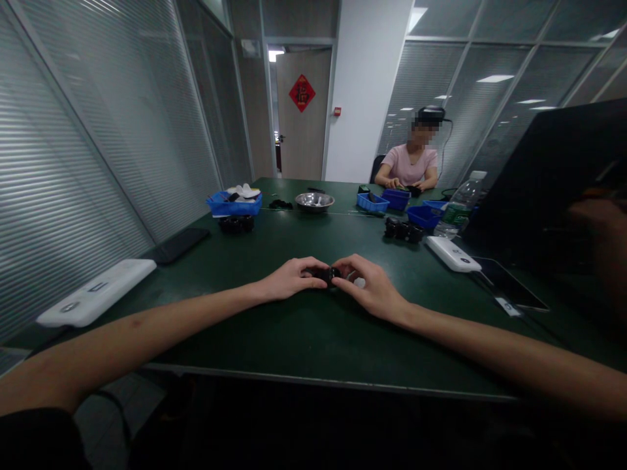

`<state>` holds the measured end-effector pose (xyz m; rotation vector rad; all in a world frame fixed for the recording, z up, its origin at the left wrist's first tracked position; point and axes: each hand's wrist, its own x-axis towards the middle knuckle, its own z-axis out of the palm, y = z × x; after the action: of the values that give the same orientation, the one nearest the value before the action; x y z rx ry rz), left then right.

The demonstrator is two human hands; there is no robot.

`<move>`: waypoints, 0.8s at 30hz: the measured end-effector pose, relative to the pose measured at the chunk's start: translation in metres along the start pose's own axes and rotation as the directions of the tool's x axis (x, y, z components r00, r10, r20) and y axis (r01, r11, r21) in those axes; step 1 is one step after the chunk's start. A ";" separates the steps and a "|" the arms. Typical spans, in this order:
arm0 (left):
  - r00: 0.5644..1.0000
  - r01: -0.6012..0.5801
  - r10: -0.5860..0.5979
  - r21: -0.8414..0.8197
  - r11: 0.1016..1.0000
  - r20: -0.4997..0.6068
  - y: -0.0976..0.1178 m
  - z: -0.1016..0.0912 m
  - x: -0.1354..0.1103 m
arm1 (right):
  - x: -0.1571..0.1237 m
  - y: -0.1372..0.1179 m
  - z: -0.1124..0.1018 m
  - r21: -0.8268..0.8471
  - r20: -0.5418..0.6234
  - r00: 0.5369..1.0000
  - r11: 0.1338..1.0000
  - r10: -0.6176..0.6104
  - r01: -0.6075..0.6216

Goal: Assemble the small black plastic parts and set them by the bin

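Both my hands meet over the middle of the dark green table (294,326). My left hand (289,279) rests on the tabletop with its fingers closed round one end of a small black part (327,274). My right hand (368,286) pinches the other end of the same part with thumb and fingers. Something small and pale shows just under my right fingers; I cannot make out what it is.
A blue bin (234,203), a black clump (236,224) and a metal bowl (314,201) stand at the back. Blue trays (394,199), black parts (403,230), a water bottle (459,205) and a white device (452,254) lie right. A person in pink (410,164) sits opposite. A white device (95,292) and phone (177,244) lie left.
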<state>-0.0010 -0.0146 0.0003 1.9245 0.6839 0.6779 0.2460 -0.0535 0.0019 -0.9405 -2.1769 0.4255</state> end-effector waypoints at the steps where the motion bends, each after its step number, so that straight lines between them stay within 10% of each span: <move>1: 1.000 -0.003 0.004 -0.017 1.000 0.006 0.001 0.000 0.000 | 0.000 0.001 0.000 0.011 0.004 1.000 1.000 -0.024 0.024; 24: 1.000 0.007 -0.007 -0.033 0.999 0.007 0.003 0.000 0.000 | 0.000 -0.005 -0.001 0.030 -0.020 0.997 0.996 -0.078 0.078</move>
<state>-0.0004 -0.0160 0.0026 1.8927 0.6712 0.6744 0.2444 -0.0565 0.0055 -0.8365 -2.1756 0.4101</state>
